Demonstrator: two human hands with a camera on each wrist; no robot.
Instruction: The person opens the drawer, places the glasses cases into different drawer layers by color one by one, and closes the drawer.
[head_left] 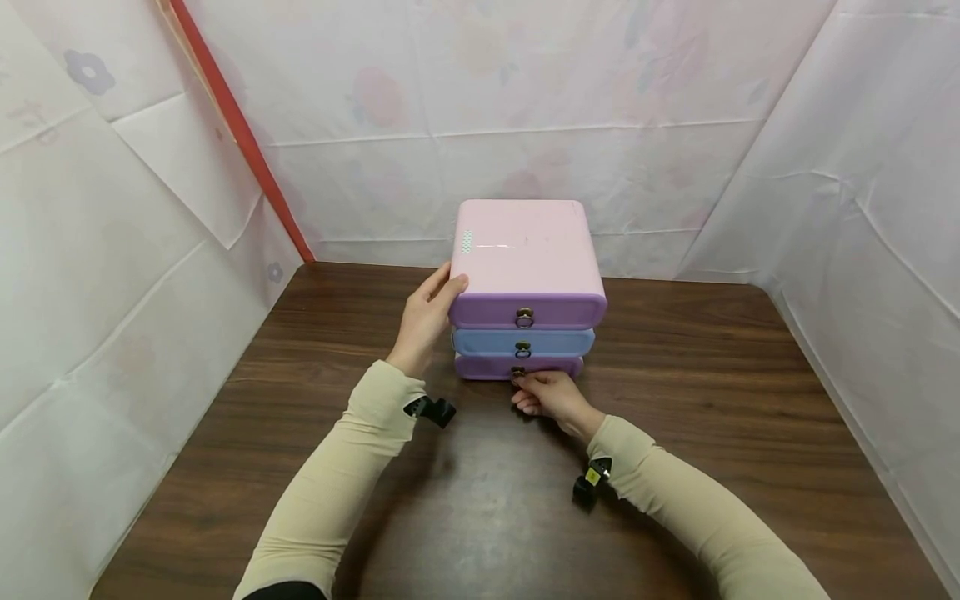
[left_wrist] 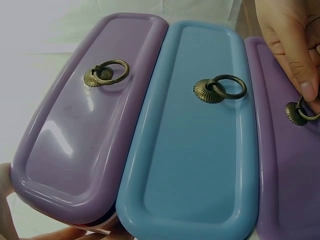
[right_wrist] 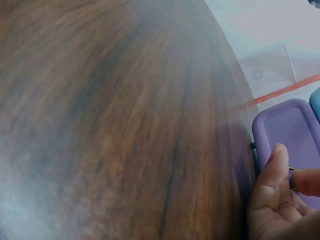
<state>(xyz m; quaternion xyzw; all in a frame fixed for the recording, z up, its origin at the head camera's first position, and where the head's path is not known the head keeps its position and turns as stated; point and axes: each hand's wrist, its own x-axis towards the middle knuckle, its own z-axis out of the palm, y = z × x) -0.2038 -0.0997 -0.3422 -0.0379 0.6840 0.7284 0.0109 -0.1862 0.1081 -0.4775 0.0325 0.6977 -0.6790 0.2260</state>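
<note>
A small three-drawer box with a pale pink top (head_left: 532,250) stands on the table. Its top drawer (left_wrist: 75,135) and bottom drawer (head_left: 482,368) have purple fronts, and the middle drawer (left_wrist: 185,160) is blue. Each front carries a bronze-coloured ring pull. My left hand (head_left: 424,323) rests against the box's upper left side, thumb near the top edge, some fingers hidden behind the side. With thumb and finger, my right hand (head_left: 557,402) pinches the bottom ring pull (left_wrist: 296,114), partly hidden by the fingers. All three drawers look pushed in.
The dark wood-grain table (head_left: 712,400) extends on both sides of the box. Pale patterned cloth (head_left: 480,108) hangs behind and along both sides. A red strip (head_left: 240,125) runs down at the back left.
</note>
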